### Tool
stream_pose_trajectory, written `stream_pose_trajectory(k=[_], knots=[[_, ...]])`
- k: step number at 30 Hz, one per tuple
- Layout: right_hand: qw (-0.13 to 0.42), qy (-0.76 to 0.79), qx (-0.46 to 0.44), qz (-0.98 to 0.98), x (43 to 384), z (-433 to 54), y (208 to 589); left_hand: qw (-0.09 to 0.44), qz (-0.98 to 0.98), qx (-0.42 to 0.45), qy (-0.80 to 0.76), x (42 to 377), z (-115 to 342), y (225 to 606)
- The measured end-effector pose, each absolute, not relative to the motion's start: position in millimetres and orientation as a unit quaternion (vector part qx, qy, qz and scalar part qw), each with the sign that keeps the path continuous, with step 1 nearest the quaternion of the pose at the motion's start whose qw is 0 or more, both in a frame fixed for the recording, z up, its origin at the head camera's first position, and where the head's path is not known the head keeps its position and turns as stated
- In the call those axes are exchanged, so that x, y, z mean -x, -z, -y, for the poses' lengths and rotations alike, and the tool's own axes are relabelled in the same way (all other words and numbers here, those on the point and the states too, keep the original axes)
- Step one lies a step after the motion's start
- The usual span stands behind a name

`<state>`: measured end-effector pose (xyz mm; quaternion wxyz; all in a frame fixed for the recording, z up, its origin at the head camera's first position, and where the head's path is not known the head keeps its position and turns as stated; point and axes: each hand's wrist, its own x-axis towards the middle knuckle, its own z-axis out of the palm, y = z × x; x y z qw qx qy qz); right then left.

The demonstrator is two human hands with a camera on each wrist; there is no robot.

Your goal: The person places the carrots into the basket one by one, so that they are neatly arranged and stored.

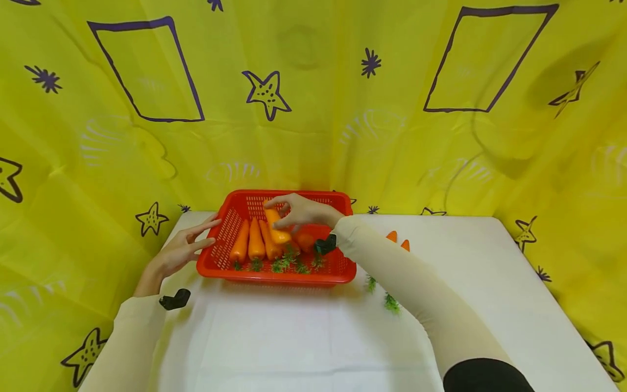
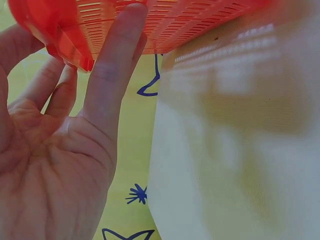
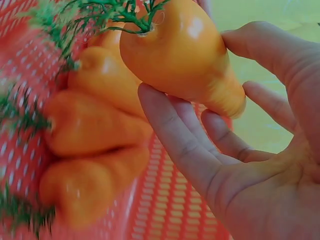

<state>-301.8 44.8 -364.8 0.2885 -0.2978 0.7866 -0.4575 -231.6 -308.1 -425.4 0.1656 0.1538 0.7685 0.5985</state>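
Above the red basket [image 1: 274, 277], my right hand [image 1: 306, 211] holds an orange toy carrot [image 1: 277, 231] between thumb and fingers. In the right wrist view that carrot [image 3: 175, 50] has its green leafy top towards the left, and my right hand [image 3: 270, 185] is around its narrow end. Several other carrots [image 1: 256, 242] lie side by side in the basket, leafy tops towards me. At the basket's left end my left hand [image 1: 178, 251] touches the rim with extended fingers. The left wrist view shows a finger [image 2: 107, 75] against the basket's slotted wall [image 2: 190, 22].
Two more carrots [image 1: 392, 236] lie on the white table [image 1: 274, 337] right of the basket, partly hidden by my right forearm; their green tops [image 1: 392, 304] stick out below it. A yellow patterned curtain [image 1: 313, 136] stands behind the table and along its sides.
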Motion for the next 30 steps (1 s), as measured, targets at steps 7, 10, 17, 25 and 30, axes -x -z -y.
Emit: stream_pose_trajectory(k=[7, 10, 17, 25, 30], knots=[[0.297, 0.482, 0.271, -0.779, 307, -9, 379, 0.162, -0.766, -0.153, -0.602, 232, 307, 426], [0.305, 0.496, 0.259, -0.771, 309, 4, 387, 0.166, -0.764, -0.151, -0.605, 233, 307, 425], [0.326, 0.529, 0.213, -0.754, 310, 27, 405, 0.165, -0.77, -0.151, -0.598, 233, 308, 426], [0.334, 0.534, 0.184, -0.755, 311, 39, 409, 0.164, -0.773, -0.15, -0.594, 233, 309, 426], [0.335, 0.529, 0.18, -0.759, 312, 44, 410, 0.163, -0.773, -0.143, -0.596, 233, 310, 427]])
